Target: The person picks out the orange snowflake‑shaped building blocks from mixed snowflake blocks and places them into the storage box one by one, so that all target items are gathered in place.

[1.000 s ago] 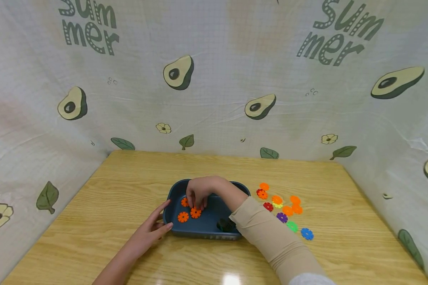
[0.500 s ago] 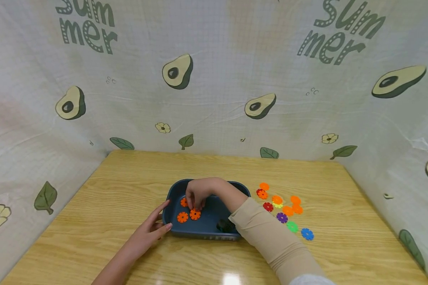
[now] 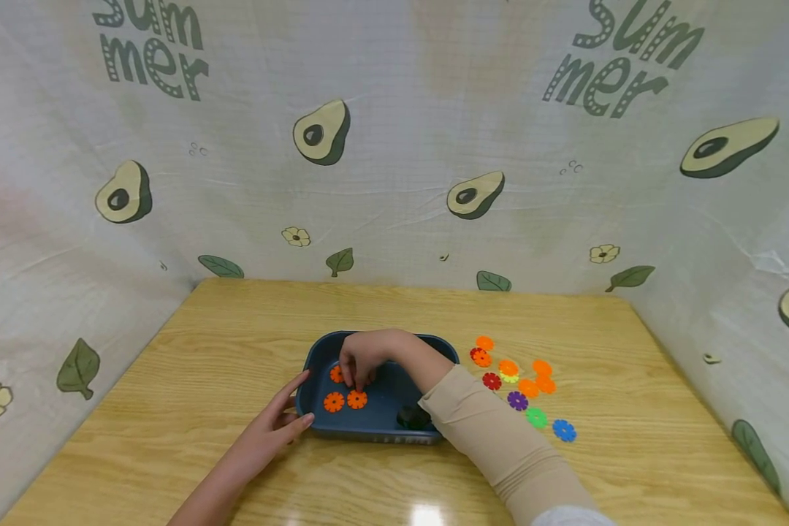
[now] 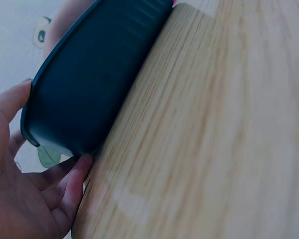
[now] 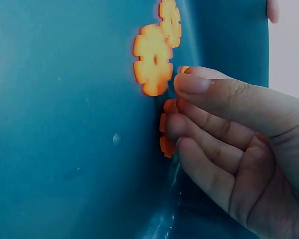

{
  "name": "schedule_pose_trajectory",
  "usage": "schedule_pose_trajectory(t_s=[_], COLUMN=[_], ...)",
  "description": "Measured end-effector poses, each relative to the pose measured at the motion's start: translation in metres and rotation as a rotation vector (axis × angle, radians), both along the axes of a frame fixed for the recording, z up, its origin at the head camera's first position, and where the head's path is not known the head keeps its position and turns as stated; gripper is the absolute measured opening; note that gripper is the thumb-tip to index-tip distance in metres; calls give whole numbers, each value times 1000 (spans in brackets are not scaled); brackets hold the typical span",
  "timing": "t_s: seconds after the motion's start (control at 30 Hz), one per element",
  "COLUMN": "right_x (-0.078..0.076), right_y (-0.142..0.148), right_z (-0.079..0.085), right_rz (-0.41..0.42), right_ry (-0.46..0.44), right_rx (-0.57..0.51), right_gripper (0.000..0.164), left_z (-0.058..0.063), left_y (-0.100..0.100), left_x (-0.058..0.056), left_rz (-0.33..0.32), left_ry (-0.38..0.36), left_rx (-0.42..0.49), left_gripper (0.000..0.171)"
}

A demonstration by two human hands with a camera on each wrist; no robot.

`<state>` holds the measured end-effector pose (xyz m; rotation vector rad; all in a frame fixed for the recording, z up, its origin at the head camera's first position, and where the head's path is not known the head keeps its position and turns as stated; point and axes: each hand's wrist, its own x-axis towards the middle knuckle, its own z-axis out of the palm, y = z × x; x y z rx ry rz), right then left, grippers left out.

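Observation:
A dark blue tray (image 3: 384,436) stands on the wooden table. My left hand (image 3: 277,420) holds its left end, with fingertips at the rim and low against the wall in the left wrist view. Inside the tray my right hand (image 3: 361,358) is lowered, fingers curled. In the right wrist view, its fingertips hold an orange flower-shaped disc (image 5: 167,149), which the hand hides in the head view. Three more orange discs lie by it: a near-left disc (image 3: 333,402), one below the fingers (image 3: 357,399) and a farther one (image 3: 336,374). A black object (image 3: 413,417) lies near the tray's front right.
Right of the tray, notched discs are scattered on the table: several orange (image 3: 542,367), red (image 3: 492,381), yellow (image 3: 509,378), purple (image 3: 517,400), green (image 3: 536,418) and blue (image 3: 564,430). The right forearm crosses the tray's right side. A printed cloth (image 3: 394,146) surrounds the table.
The orange disc below my right fingers has slid slightly toward me and now shows more fully. Both hands stay in about the same place; the whole head view has shifted a little.

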<state>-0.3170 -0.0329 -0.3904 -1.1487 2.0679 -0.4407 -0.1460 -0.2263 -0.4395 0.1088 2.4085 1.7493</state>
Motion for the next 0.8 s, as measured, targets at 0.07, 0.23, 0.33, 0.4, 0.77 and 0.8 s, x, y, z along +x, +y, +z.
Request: schedule_pose_trajectory(t_s=[0.07, 0.23, 0.33, 0.4, 0.77, 0.8], right_x=[0, 1, 0, -1, -3, -3], right_y=[0, -1, -1, -2, -2, -2], right_z=[0, 0, 0, 0, -3, -3], right_rz=[6, 15, 18, 24, 40, 37], right_ry=[11, 24, 22, 22, 37, 39], right_rx=[7, 26, 34, 42, 51, 51], right_gripper=[11, 12, 12, 13, 19, 20], left_z=[0, 0, 0, 0, 1, 0], left_y=[0, 0, 0, 0, 1, 1], left_x=[0, 1, 1, 1, 1, 1], left_rz=[0, -3, -7, -7, -1, -3], left_ry=[-1, -6, -5, 2, 5, 4], left_rx=[5, 17, 15, 13, 12, 11], left_gripper=[67, 67, 67, 67, 67, 67])
